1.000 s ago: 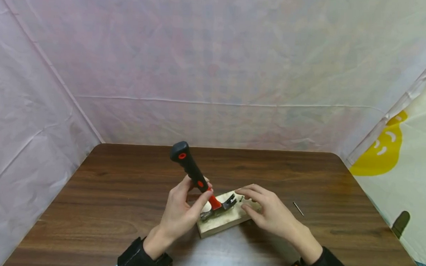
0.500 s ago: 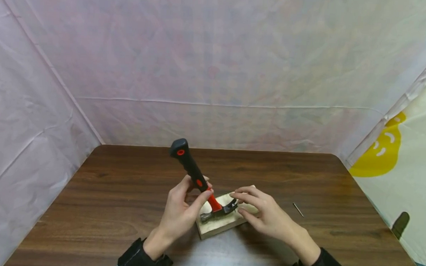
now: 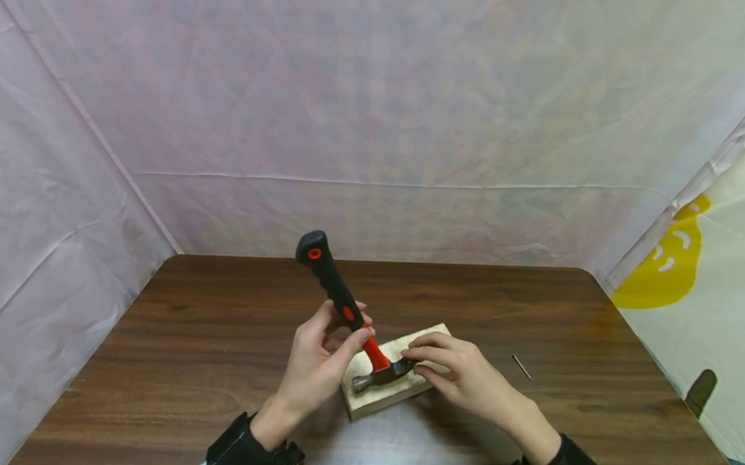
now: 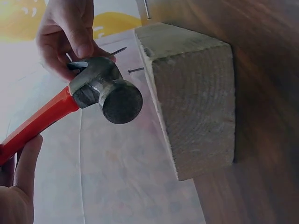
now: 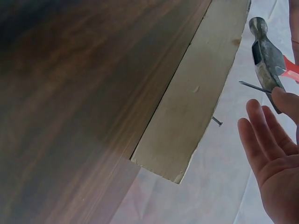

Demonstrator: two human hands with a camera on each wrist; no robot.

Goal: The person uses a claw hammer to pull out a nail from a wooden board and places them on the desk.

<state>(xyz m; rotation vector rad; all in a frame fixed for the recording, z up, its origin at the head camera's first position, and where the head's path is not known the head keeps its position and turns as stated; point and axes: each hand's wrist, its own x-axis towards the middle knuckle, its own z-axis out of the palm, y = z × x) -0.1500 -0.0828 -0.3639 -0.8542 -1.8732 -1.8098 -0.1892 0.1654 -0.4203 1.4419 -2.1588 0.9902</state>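
Black bands (image 3: 248,447) circle both wrists at the bottom of the head view. Just beyond them, the left hand (image 3: 315,360) grasps a hammer (image 3: 348,314) by the lower part of its black and red handle, close to the head, with the butt tilted up and to the left. At the claw, the right hand (image 3: 469,373) pinches a nail (image 5: 253,87) whose pointed end juts out; whether these fingers also grip the claw, I cannot tell. The hammer's head is above a pale wood block (image 4: 196,107), apart from it, and a second nail (image 4: 135,71) sticks up from the block's top. The block lies flat on a brown table (image 3: 220,350), with a third nail (image 3: 522,367) loose to its right. Farther back hangs a pale, creased cloth (image 3: 376,123); on the right, another sheet (image 3: 741,259) bears a yellow shape (image 3: 663,277).
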